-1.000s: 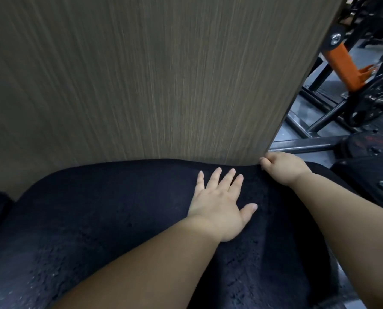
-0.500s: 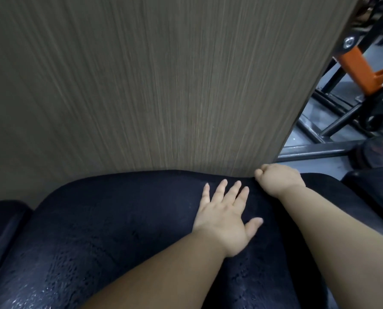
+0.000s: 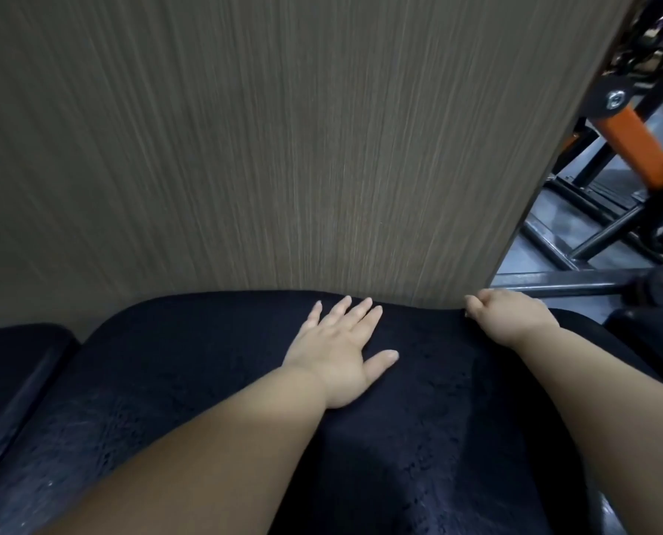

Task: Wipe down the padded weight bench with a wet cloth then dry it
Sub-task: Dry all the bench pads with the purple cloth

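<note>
Head view: low in frame, your left hand [image 3: 337, 353] lies spread flat, pinning the dark cloth [image 3: 438, 418] on the bench pad [image 3: 21, 380]; your right hand [image 3: 511, 314] pinches its far edge, centre right, probably tautening it.

The weight bench [image 3: 21, 469] is black and soft, and its top looks shiny with little wet spots near the bottom left. A second black pad [image 3: 9, 364] sits just beside it, with a thin gap between them. A dark cloth [image 3: 418, 418] lies spread over the surface, bumpy and a bit wrinkled. The left hand [image 3: 337, 349] lies flat on it, and the right hand [image 3: 511, 314] pinches its far edge.
</note>
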`<state>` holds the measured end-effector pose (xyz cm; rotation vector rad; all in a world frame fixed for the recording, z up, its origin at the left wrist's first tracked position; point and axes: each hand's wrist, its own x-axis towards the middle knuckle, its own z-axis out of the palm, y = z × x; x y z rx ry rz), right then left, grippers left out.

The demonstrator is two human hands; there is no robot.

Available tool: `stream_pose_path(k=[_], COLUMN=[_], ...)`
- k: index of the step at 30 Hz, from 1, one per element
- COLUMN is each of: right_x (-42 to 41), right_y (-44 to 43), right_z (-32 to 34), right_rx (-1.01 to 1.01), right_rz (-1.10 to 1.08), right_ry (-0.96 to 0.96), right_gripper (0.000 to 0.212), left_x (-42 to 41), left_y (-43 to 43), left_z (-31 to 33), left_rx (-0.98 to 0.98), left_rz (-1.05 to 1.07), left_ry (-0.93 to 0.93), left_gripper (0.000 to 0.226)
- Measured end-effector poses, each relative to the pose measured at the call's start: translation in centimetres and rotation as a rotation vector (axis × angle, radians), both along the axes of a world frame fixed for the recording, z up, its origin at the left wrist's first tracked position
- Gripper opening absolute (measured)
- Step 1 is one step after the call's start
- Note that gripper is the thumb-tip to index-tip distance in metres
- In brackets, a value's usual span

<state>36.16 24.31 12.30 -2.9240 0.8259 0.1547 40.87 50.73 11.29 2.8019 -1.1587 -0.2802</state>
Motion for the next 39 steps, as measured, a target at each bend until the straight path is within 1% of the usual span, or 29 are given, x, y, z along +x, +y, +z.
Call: stream_pose_path(k=[3, 4, 8, 11, 14, 15, 18, 21, 25, 27, 31, 34, 39], right_x=[1.3, 2.1, 5.9, 6.9, 5.0, 4.1, 1.4, 0.0, 0.1, 1.1, 4.5, 6.9, 8.0], right_y=[1.3, 2.5, 8.7, 10.3, 8.4, 7.4, 4.0, 1.1, 1.5, 3.4, 9.6, 13.6, 13.7], right_z=[0.1, 0.1, -0.4, -0.3, 0.3, 0.5, 1.1, 1.1, 0.6, 0.7, 0.7, 0.6, 0.0], right_rx=[-0.024, -0.031, -0.018, 0.027, 0.133, 0.139, 0.100, 0.048, -0.024, -0.022, 0.032, 0.039, 0.141], right_rz=[-0.039, -0.009, 0.261, 0.318, 0.223, 0.189, 0.123, 0.037, -0.029, -0.017, 0.142, 0.230, 0.234], right_ry=[0.051, 0.073, 0.094, 0.096, 0.073, 0.073, 0.076, 0.077, 0.040, 0.041, 0.031, 0.032, 0.023], right_gripper=[0.040, 0.041, 0.039, 0.037, 0.040, 0.041, 0.039, 0.037, 0.040, 0.043, 0.045, 0.041, 0.047], left_x=[0.0, 0.1, 0.2, -0.2, -0.5, -0.4, 0.3, 0.7, 0.7, 0.8, 0.9, 1.0, 1.1], left_y=[-0.2, -0.2, 0.0, 0.1, 0.6, 1.1, 3.5, 5.6, 5.6, 5.4, 5.4, 5.3, 5.3], left_z=[-0.4, -0.4, -0.3, 0.0, 0.1, 0.1, 0.2, 0.0, -0.4, -0.4, -0.4, -0.4, -0.2], left_rx=[-0.039, -0.044, -0.057, -0.073, -0.040, -0.029, -0.001, -0.014, -0.063, -0.075, -0.078, -0.071, -0.050], left_rz=[-0.005, -0.004, 0.007, 0.056, 0.109, 0.111, 0.090, 0.093, 0.108, 0.120, 0.136, 0.137, 0.138], left_ry=[-0.023, -0.024, -0.021, -0.014, -0.007, 0.000, -0.004, -0.027, -0.054, -0.056, -0.053, -0.053, -0.037], left_gripper=[0.072, 0.073, 0.074, 0.075, 0.076, 0.076, 0.076, 0.075, 0.075, 0.076, 0.076, 0.076, 0.077])
